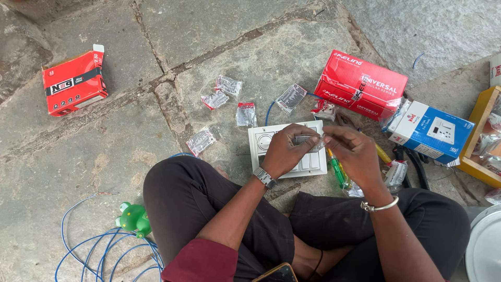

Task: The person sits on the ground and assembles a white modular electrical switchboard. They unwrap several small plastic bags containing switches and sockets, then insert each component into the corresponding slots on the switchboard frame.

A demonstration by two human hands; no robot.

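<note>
1. Crossed legs in dark trousers (209, 209) sit nearest; blue wire (88, 248) coils near left.
2. Left hand (284, 151) and right hand (352, 154) both pinch a small clear packet (309, 140), centre, above the white switch plate (263, 141).
3. Packet: light, crinkly, slippery film, apparently holding small parts; best held at its edges.
4. Rough stone floor (156, 78); glossy red carton (362, 83) far right.

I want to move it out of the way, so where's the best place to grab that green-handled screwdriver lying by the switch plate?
Take the green-handled screwdriver by its handle, coming from above. It lies flat on the stone floor just right of the white switch plate, partly under the right hand, so probably the exposed green grip is the only free part.
</note>
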